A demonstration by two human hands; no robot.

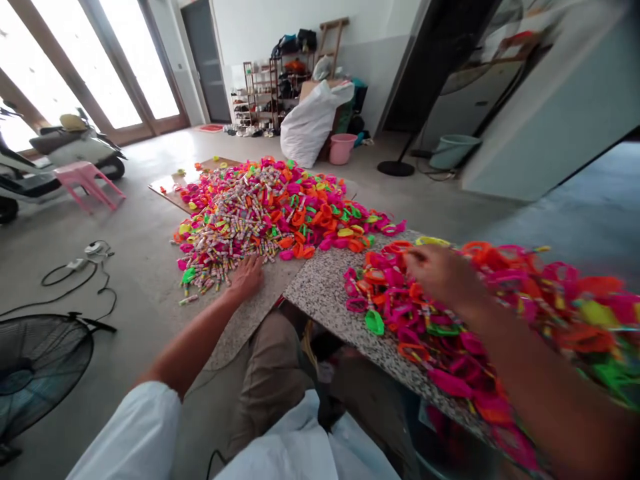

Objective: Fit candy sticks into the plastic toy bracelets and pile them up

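Note:
My left hand (247,277) rests at the near edge of a heap of small printed candy-like tubes (240,220), its fingers stretched out and touching or close to them. Around and behind the tubes lie bright plastic pieces (305,217) in pink, orange, green and yellow. My right hand (440,270) is over a second heap of ring-shaped plastic pieces (390,287) on a speckled stone slab (320,287). Its fingers are curled together and slightly blurred; what they hold, if anything, I cannot make out. One green piece (374,323) lies near the slab's front edge.
A floor fan (45,373) and cables stand at left, near a pink stool (87,177) and a scooter (65,150). Behind the heaps are a white sack (310,123), a pink bucket (343,148) and a shoe rack (257,97). A standing fan's base (396,168) is farther right.

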